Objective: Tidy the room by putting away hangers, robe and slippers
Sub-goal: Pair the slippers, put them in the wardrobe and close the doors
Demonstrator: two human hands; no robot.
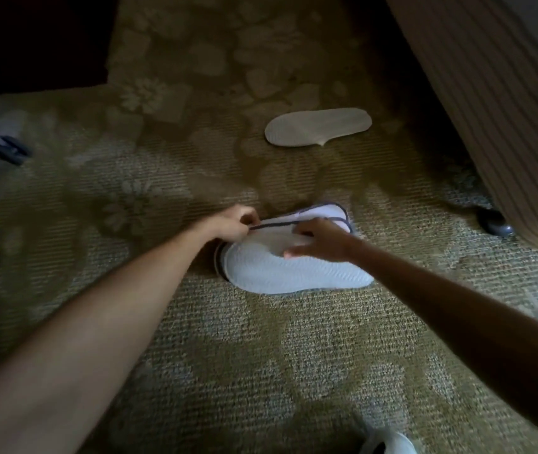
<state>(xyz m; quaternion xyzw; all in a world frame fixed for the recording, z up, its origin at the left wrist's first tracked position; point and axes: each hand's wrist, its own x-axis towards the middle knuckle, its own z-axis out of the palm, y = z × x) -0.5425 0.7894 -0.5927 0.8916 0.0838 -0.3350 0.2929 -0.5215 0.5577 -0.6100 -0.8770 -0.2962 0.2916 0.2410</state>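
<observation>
Gathering slippers: left hand [236,222] pinches the dark trim of the near slipper [294,260] on the carpet [228,355], right hand [318,239] grips its upper edge, likely to lift it. Second slipper [318,126] lies sole-up further off, near the bed skirt [490,109], untouched.

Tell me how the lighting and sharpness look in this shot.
Head view: dim room, brightest on the near slipper and carpet; top left corner nearly black; right hand motion-blurred, left hand sharper; far slipper in shade; wide-angle bending at edges.
</observation>
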